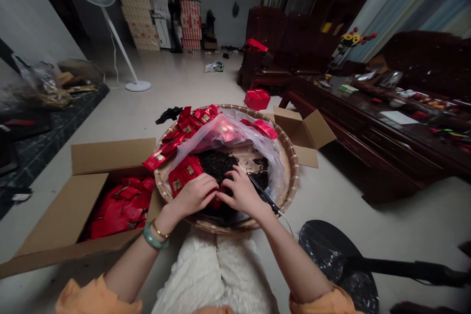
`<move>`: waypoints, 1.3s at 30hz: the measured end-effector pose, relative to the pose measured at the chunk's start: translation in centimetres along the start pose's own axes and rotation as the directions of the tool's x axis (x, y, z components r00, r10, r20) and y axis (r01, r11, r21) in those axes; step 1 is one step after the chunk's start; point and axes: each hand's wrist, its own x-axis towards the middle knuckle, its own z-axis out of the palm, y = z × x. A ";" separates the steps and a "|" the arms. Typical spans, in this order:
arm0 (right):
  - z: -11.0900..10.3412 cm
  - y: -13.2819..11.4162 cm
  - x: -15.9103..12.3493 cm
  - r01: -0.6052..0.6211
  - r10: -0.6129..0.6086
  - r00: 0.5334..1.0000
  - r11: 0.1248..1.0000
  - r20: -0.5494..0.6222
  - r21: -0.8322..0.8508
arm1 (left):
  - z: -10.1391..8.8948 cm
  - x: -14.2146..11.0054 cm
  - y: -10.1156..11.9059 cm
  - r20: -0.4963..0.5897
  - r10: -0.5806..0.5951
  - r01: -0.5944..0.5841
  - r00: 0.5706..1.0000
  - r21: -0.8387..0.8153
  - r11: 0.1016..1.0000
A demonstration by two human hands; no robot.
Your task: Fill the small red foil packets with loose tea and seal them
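Observation:
In the head view my left hand (196, 192) is closed, its fingers pinched at the top of a small red packet (216, 202), which is mostly hidden. My right hand (243, 191) meets it there with curled fingers, its thumb tip at the packet. Both hands are over a round woven bamboo tray (295, 171) lined with a clear plastic bag (277, 157). Dark dried leaves, like tea, form a pile (217, 163) in the bag. Flat red packets (186, 175) lie left of the pile. A black pen-like device (263, 194) with a white cord lies beside my right hand.
An open carton (66, 206) of red packets stands left of the tray; another open carton (307, 132) is behind right. A red box (257, 99) sits on the floor. A black round base (331, 255) lies at right. A long dark wooden table (353, 122) and a white fan (138, 86) are farther off.

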 end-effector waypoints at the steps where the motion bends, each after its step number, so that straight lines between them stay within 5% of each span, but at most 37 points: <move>1: 0.0 0.1 0.0 0.012 -0.012 1.000 1.000 0.016 0.006 | 0.0 -0.1 0.0 -0.011 0.008 -0.008 1.000 -0.013 1.000; 6: 0.4 0.6 0.4 0.028 -0.025 0.999 0.986 -0.023 0.162 | -0.5 -0.3 -0.2 -0.006 0.006 -0.006 1.000 -0.036 0.999; 10: 0.8 1.4 0.8 -0.053 0.100 0.987 0.942 -0.127 0.330 | -1.0 -0.1 -0.3 0.041 0.009 -0.009 0.999 -0.009 1.000; 14: 0.4 1.6 0.7 -0.110 0.190 0.941 0.954 -0.280 0.278 | -1.3 -0.1 -0.3 0.065 0.011 -0.012 0.998 0.007 1.000; 19: -0.3 0.0 0.1 0.102 -0.098 0.994 0.993 -0.056 0.066 | -1.3 -0.3 0.2 0.064 -0.014 0.015 0.998 -0.016 1.000; 27: 0.1 -0.5 0.9 0.125 -0.065 0.973 0.954 0.220 -0.271 | -1.9 -0.4 0.2 0.090 0.090 -0.097 0.992 0.086 0.992; 34: 1.2 -1.2 0.7 0.117 -0.025 0.964 0.933 0.264 -0.339 | -1.5 -0.1 0.3 0.160 0.101 -0.126 0.982 0.154 0.980; 39: -0.5 -0.8 1.0 0.151 -0.095 0.973 0.950 0.208 -0.272 | -1.7 -0.2 0.1 0.076 0.125 -0.130 0.989 0.068 0.989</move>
